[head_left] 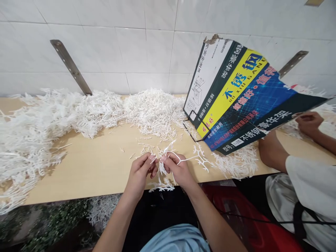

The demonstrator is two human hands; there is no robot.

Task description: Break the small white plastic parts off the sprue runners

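Below a tiled wall (105, 45), over a tan worktop (86, 168), thin white sticks (153, 159) are pinched by the left hand (141, 167), just apart from the right hand (177, 168), by which a branched sprig (162, 169) is gripped, best steadied near its joints, white pieces (154, 108) heaped beyond both.

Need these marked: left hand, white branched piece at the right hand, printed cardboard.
Left hand (141, 168): head view, on the back of the hand.
White branched piece (162, 168): head view, on the tuft between the hands.
Printed cardboard (232, 99): head view, mid-panel on its printed face.
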